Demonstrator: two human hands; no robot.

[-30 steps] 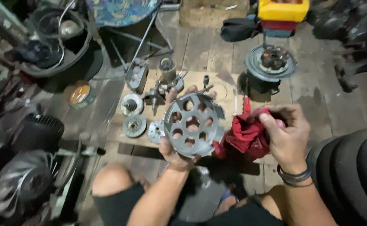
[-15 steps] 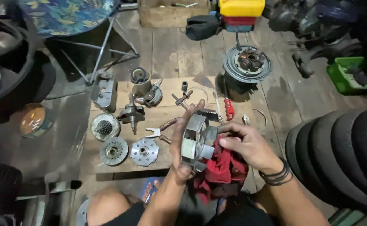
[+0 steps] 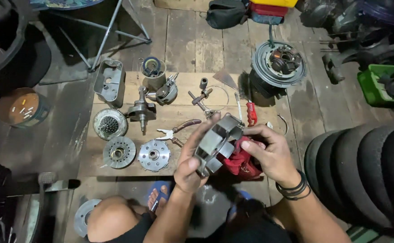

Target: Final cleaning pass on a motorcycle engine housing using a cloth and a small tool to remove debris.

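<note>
Now gripping a round metal clutch basket (image 3: 216, 144) in the left hand (image 3: 189, 163), tilted above the wooden board (image 3: 179, 85); pressing a red rag (image 3: 242, 164) against it with the right hand (image 3: 269, 153), fingers closed, apparently for wiping. Leaving pliers (image 3: 179, 129) alongside.

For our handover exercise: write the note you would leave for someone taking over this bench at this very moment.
Left hand: grips the round metal clutch basket, tilted on edge.
Right hand: presses the red rag against it.
On the wooden board: crankshaft, pliers, three round clutch parts.
Done: parts laid out.
Left: wiping is in hand; I cannot tell how clean the basket is.
</note>
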